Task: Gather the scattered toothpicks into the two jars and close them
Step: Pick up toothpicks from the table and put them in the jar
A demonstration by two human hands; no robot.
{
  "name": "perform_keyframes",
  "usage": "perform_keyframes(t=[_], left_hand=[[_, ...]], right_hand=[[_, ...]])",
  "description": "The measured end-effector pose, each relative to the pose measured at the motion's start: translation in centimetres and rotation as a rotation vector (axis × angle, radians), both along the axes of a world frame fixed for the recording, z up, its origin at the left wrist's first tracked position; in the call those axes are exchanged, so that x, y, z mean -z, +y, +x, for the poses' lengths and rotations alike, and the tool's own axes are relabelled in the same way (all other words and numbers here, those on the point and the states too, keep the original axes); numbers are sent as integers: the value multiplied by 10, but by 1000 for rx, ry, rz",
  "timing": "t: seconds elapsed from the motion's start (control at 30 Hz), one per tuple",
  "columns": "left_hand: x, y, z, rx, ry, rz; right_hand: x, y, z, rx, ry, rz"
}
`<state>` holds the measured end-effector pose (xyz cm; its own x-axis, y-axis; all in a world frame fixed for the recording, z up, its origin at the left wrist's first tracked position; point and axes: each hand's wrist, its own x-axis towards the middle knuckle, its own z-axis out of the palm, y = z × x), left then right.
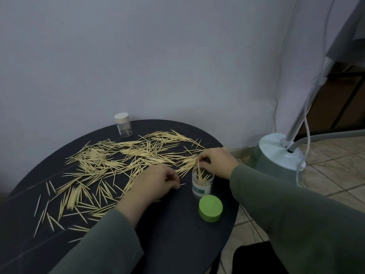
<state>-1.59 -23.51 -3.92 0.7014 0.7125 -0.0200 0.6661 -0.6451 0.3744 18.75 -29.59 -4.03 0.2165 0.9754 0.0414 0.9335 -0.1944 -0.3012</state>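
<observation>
Your right hand (216, 162) pinches a toothpick (198, 165) over the open jar (202, 183) at four o'clock while your left hand (156, 183) nips another beside it; these stiff, featherlight slivers (118, 159) roll away, so pinch them mid-length.

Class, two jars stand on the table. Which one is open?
The near jar by the right hand: its green lid lies beside it. The far jar wears its white cap.

Lid (210, 210) before open jar (202, 183) (toothpicks (122, 161) left)
</observation>
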Motion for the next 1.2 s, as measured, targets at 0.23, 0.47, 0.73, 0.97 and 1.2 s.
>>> perform_keyframes(t=[0.23, 0.47, 0.73, 0.97, 1.2], left_hand=[[3, 9, 17, -39, -76, 110], [7, 22, 58, 28, 53, 133], [11, 39, 58, 22, 34, 222], [-11, 84, 79, -37, 62, 267], [-4, 124, 118, 10, 213, 272]], right_hand=[[5, 13, 9, 187, -169, 13], [13, 24, 12, 265, -282, -86], [11, 28, 3, 126, -265, -16], [7, 59, 18, 365, -161, -68], [17, 87, 20, 236, -162, 23]])
